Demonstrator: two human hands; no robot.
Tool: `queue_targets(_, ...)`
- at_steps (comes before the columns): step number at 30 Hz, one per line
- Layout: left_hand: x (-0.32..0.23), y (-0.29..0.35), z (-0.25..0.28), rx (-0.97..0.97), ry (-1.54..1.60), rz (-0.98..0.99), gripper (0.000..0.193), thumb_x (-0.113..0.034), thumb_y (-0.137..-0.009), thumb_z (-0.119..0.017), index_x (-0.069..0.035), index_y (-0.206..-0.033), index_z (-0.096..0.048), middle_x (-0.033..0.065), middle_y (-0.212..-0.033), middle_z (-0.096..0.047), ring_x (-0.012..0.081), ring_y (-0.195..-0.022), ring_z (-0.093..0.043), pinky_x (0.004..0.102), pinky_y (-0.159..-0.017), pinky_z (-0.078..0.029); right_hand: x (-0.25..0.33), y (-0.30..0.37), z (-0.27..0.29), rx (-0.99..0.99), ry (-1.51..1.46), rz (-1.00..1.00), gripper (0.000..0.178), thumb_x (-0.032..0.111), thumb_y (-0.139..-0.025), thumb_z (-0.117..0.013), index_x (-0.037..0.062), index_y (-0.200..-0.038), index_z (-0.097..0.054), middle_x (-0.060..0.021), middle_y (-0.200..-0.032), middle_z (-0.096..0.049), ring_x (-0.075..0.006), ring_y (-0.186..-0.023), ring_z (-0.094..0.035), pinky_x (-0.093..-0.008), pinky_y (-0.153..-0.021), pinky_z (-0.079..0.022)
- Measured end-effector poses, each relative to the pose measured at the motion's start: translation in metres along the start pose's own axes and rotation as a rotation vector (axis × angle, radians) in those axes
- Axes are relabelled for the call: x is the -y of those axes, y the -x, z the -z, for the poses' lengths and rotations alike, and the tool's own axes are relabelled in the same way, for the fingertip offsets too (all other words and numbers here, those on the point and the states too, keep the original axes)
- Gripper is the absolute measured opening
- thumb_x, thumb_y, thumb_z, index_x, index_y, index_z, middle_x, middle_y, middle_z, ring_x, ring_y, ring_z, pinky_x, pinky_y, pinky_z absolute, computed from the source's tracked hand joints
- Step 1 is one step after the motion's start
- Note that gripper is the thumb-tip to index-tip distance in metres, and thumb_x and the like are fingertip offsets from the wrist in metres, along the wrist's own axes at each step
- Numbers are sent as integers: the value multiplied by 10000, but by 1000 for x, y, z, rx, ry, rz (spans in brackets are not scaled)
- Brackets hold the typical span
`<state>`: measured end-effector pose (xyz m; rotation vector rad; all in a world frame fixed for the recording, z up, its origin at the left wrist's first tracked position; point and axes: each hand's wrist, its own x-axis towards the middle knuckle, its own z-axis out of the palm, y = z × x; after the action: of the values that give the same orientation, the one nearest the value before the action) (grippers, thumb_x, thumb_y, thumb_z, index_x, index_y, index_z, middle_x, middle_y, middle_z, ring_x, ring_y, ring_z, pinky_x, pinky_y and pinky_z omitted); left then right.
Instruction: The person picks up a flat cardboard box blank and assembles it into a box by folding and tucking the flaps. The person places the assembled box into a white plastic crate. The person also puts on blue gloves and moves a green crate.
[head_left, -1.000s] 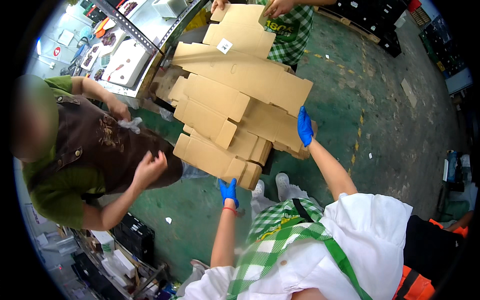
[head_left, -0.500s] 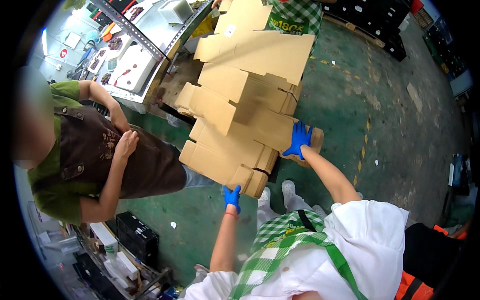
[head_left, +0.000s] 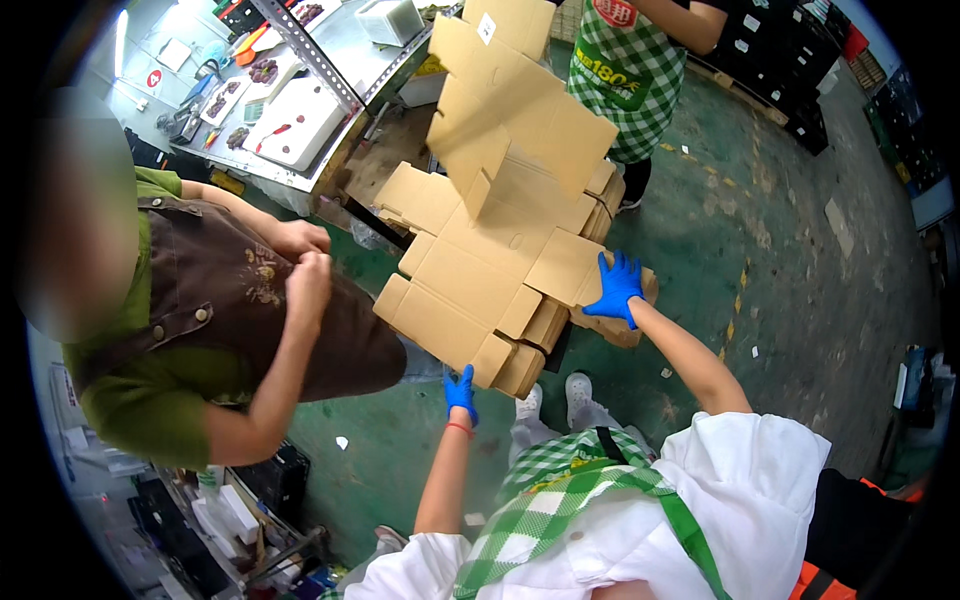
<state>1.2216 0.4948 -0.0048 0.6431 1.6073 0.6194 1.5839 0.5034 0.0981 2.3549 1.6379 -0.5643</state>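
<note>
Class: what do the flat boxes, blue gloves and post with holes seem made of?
Flat boxes: apparently matt brown cardboard, shown by creases and cut flaps.
Blue gloves: thin, matt rubber or plastic, perhaps; they hug the fingers.
Post: probably dull grey metal, with punched holes.

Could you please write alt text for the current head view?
A blue-gloved right hand, fingers spread, is at the right side of a pile of flattened cardboard boxes, and the left hand is at its near edge. A person in a brown apron stands at left, another in a green checked apron beyond.
</note>
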Motion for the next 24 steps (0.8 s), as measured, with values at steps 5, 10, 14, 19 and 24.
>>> queue_targets(5,-20,7,13,99,294,-50,585,-415,-742,-605,-91,-1192,-418,81,-1067,-523,222,-914,-541,356,-744,-452,-14,37,34,-41,-122,39,1081,589,-484,-656,68,-1317,-206,-256,-1276,-236,-398,-1194,-220,-480,-998,-160)
queue_targets(10,-24,26,12,402,588,263,455,-315,-777,-584,-86,-1149,-457,80,-1099,-527,242,-978,-524,391,-854,-413,-59,89,16,-78,-98,-24,1062,613,-460,-650,77,-1293,-269,-247,-1267,-250,-392,-1169,-251,-460,-981,-196)
queue_targets(14,-28,53,-3,428,481,152,445,-208,-772,-594,-51,-1157,-436,102,-1095,-519,239,-979,-518,373,-817,-436,-71,129,-4,-62,-182,-60,1061,628,-459,-642,77,-1291,-280,-256,-1266,-250,-395,-1162,-252,-457,-983,-183)
queue_targets(19,-43,60,18,473,381,24,445,-116,-763,-594,-55,-1169,-419,97,-1114,-515,257,-982,-528,401,-823,-453,-51,167,-13,-59,-200,-115,1047,626,-472,-641,92,-1295,-277,-263,-1272,-229,-401,-1167,-236,-458,-987,-171)
queue_targets(24,-35,73,42,542,374,56,464,-102,-767,-576,-48,-1190,-391,104,-1121,-506,271,-990,-523,404,-833,-447,-30,219,-22,-130,-217,-184,1066,620,-471,-652,81,-1302,-259,-267,-1269,-233,-406,-1166,-234,-462,-987,-169)
